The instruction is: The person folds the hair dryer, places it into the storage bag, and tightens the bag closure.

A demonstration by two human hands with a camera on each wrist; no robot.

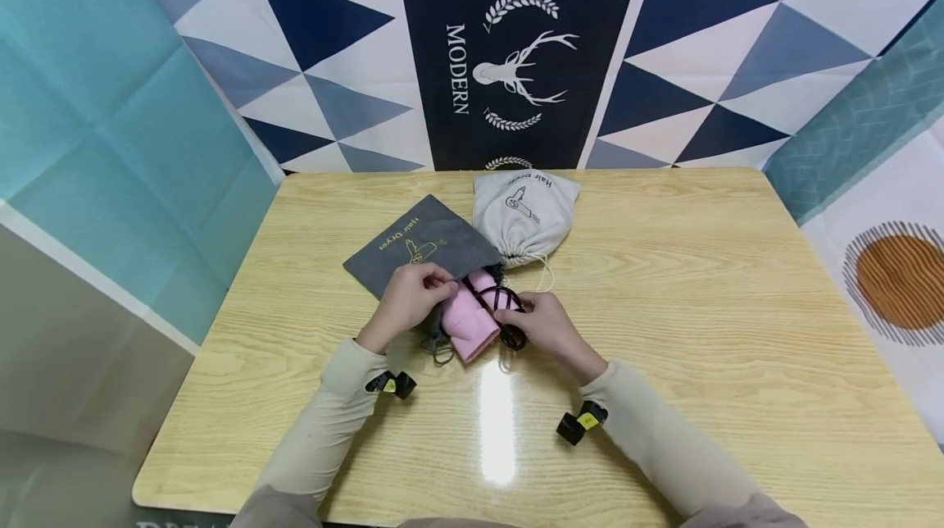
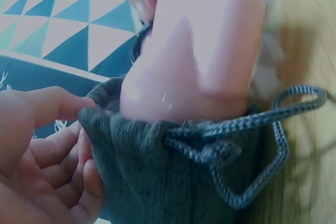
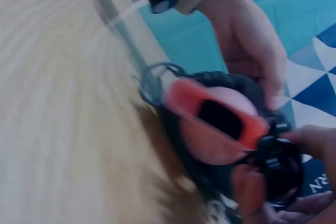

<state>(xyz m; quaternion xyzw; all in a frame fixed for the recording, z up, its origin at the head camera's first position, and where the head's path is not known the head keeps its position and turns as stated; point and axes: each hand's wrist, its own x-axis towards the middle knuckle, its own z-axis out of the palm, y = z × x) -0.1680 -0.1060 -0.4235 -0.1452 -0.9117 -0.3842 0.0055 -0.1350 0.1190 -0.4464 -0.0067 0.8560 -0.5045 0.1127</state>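
A pink hair dryer (image 1: 466, 327) lies partly inside a dark grey drawstring pouch (image 1: 391, 245), its nozzle end sticking out of the mouth. My left hand (image 1: 408, 297) pinches the rim of that mouth between thumb and finger, as the left wrist view shows close up. With my right hand (image 1: 544, 323) I grip the coiled black cord (image 3: 281, 174) just beside the dryer. The pouch's braided drawstring (image 2: 247, 129) hangs loose at the opening. The part of the dryer deeper in the pouch is hidden.
A light grey hair dryer bag (image 1: 524, 208) with its neck gathered lies behind the pouch, near the table's back edge. Patterned cloth walls stand behind and beside the wooden table (image 1: 701, 290). A small black camera sits on each wrist.
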